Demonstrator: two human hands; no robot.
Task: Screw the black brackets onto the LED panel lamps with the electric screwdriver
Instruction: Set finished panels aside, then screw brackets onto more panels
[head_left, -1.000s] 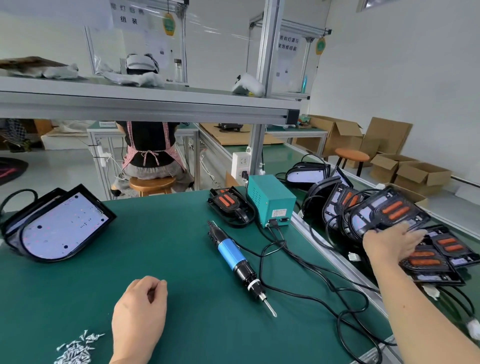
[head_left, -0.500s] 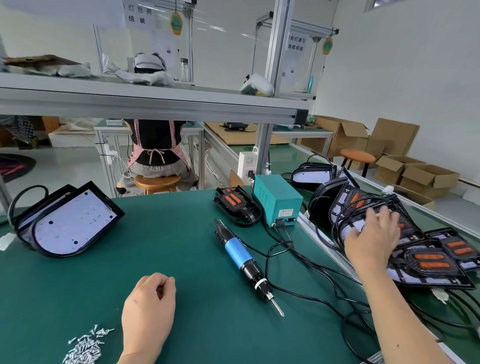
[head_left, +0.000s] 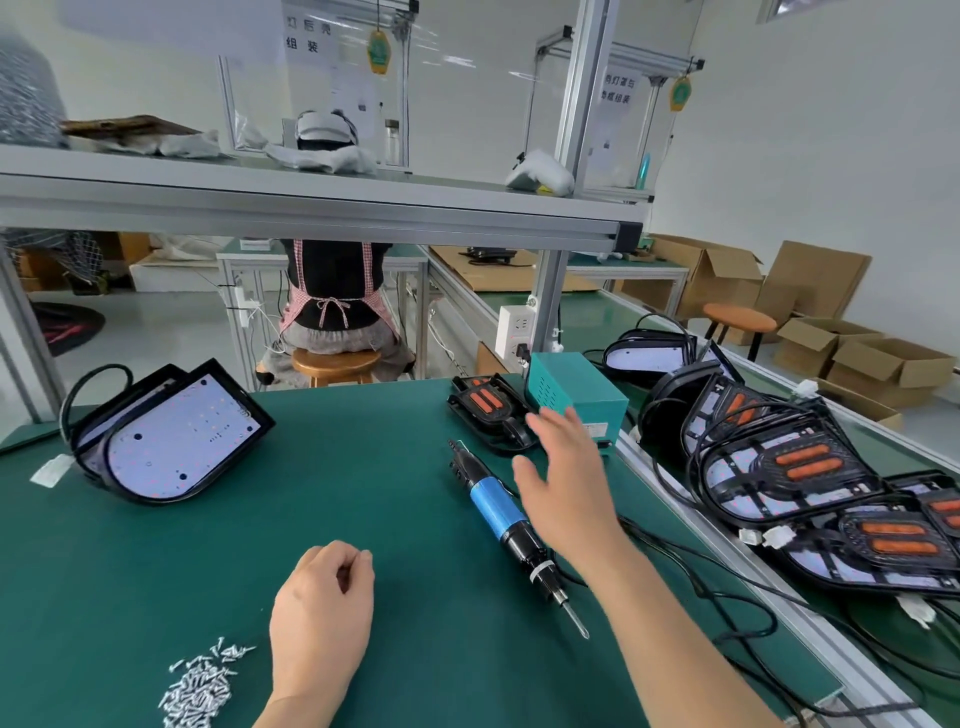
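The right hand (head_left: 563, 483) is held in the air at centre right of the frame, above the green worktop (head_left: 363, 493), with its forearm reaching in from the lower right corner. Its fingers are spread and nearly straight, pointing toward the upper left, and nothing is held in it. The palm is seen just to the right of the electric screwdriver (head_left: 488, 512), which is not gripped. The screwdriver is laid flat on the worktop, its blue grip in the middle and its bit pointing to the lower right.

The left hand (head_left: 322, 618) is rested on the worktop at lower centre, back upward, with the fingers curled in and the thumb laid against the forefinger. Whether anything is pinched there cannot be told. A heap of small silver screws (head_left: 200, 680) is spread just to the left of its wrist.

Two lamp panels (head_left: 171, 436) are propped at the left of the frame, pale faces showing. A single lamp (head_left: 485, 410), black back with orange strips upward, is placed beside a green power box (head_left: 576, 400), beyond the right hand's fingertips. At the right, past the worktop's metal edge, a stack of lamps (head_left: 795, 467) is overlapped with the same black backs showing, and black cables (head_left: 727, 603) are trailed between them and the box.
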